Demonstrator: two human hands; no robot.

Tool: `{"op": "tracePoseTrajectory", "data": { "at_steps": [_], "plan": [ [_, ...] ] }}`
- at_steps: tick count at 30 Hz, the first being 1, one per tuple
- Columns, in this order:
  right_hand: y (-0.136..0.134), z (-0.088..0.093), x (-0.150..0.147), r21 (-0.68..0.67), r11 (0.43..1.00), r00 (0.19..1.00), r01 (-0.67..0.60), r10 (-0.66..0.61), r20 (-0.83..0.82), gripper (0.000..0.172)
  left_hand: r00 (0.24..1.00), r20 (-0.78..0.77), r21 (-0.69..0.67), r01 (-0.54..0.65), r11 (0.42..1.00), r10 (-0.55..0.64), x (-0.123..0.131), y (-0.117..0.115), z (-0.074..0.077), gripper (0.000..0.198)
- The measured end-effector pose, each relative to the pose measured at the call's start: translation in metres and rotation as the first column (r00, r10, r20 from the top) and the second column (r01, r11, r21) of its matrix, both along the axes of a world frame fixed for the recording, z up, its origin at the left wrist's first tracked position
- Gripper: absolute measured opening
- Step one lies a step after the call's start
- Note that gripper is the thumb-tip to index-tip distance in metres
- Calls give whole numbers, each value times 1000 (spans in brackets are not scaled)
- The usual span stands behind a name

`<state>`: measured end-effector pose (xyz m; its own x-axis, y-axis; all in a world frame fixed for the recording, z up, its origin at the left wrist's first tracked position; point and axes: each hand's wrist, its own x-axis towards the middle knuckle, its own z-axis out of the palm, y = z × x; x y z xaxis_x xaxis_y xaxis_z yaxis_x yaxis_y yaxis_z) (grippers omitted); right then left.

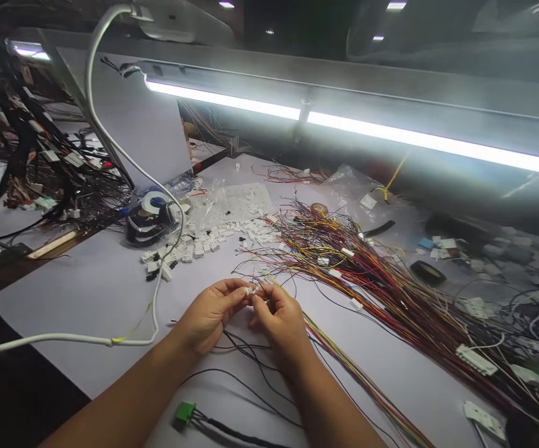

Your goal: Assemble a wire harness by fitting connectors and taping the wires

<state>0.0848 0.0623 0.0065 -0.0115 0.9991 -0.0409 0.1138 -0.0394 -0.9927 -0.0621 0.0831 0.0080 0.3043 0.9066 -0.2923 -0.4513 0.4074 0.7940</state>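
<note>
Left hand pinching white connector over table, thumb and fingertip closed on it. Right hand curling just beside, thumb and finger bent close together; cannot tell whether clamping anything. Dark wires trailing below hands, green plug lying nearer wearer. Wire bundle spreading to right, loose housings lying beyond hands, tape rolls sitting to their left.

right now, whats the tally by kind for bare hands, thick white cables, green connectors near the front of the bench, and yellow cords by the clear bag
Bare hands: 2, left hand and right hand
Thick white cable: 1
Green connector: 1
Yellow cord: 1
Total: 5
</note>
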Motion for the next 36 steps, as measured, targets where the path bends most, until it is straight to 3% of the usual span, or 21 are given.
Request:
{"op": "tracePoseTrajectory", "data": {
  "at_steps": [8,11,16,19,23,36],
  "plan": [
    [-1,-8,0,89,996,985,11,-26,169,13,996,-89,14,19,1000,-18,3,-3,4,14],
    [0,-8,0,101,995,995,7,-17,99,17,997,-74,19,11,1000,-9,1,-1,5,14],
    [6,-8,6,119,991,997,68,-63,-42,28,983,-130,31,-124,992,126,-4,4,9,19],
    [8,-10,10,90,989,992,117,-112,-58,36,992,-55,-93,-122,988,117,-7,5,11,19],
    [6,-7,11,203,974,994,98,-107,34,21,994,43,-238,-84,968,97,-9,5,11,21],
    [4,-4,6,326,945,961,-40,-53,272,9,998,25,-218,-46,975,53,-6,3,11,21]
  ]
}}
